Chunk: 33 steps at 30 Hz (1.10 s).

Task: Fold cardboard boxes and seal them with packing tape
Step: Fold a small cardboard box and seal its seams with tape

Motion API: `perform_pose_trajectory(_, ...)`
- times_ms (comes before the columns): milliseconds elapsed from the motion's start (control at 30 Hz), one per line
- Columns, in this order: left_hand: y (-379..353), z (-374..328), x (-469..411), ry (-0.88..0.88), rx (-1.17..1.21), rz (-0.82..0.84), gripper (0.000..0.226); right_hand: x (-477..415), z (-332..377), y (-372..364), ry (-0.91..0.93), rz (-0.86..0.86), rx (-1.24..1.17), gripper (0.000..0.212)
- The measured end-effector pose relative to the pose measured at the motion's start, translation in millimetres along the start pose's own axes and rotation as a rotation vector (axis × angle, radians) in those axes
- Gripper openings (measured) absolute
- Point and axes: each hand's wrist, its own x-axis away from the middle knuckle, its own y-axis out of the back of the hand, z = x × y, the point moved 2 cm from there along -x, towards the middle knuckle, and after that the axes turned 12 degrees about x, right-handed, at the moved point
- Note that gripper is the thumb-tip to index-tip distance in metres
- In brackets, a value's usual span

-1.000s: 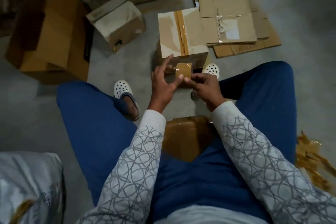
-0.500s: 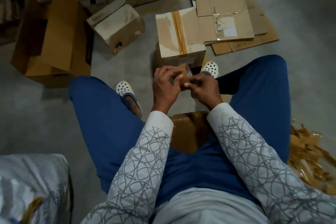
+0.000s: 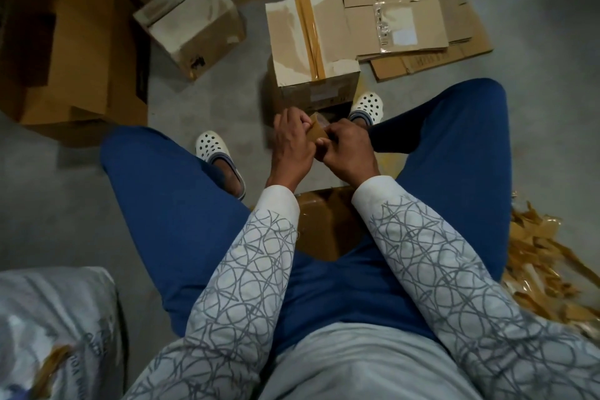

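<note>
Facing 1 taped brown cardboard box (image 3: 311,39), left hand (image 3: 292,143) and right hand (image 3: 347,149) both grip a brown packing-tape roll (image 3: 316,132).

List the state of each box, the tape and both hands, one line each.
Taped box: closed, tape strip along top seam.
Small box: lying tilted, flap open.
Large box: open.
Flat cardboard: unfolded, stacked on floor.
Tape roll: held between both hands.
Left hand: grips tape roll.
Right hand: pinches tape roll.
</note>
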Motion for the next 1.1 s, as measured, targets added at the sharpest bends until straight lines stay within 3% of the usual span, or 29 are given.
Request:
perform_pose_trajectory(100,1.9,-5.0,2.3,0.016,0.024,0.031,0.021,0.3,0.8,-0.6,-0.051,-0.007,0.026,0.014)
perform_pose_trajectory(267,1.1,-16.9,11.5,-0.107,-0.017,0.094,0.014,-7.6,-7.3,6.4,-0.178,0.004,-0.039,0.011)
perform_pose_trajectory(400,4.9,-9.6,9.2,0.017,0.114,0.118,0.014,-6.4,-18.6,4.9,-0.242,0.091,-0.148,0.012)
perform_pose_trajectory(567,23.2,-16.7,-11.0,0.056,0.149,0.139,0.032,-8.7,-23.7,7.2,-0.178,0.122,-0.244,0.031)
perform_pose_trajectory(700,48.3,-25.4,-42.5,0.015,0.050,0.189,0.051,-9.8,-22.8,4.3,-0.156,0.075,-0.273,0.026)
perform_pose_trajectory(867,74.7,-3.1,-69.0,-0.019,-0.081,0.199,0.029,-18.9,-20.9,-3.2,-0.130,0.070,-0.221,0.028)
perform_pose_trajectory(1100,67.0,57.8,-86.6,0.234,-0.057,0.012,0.024,-46.5,-11.5,-25.3,-0.099,0.144,-0.238,0.031)
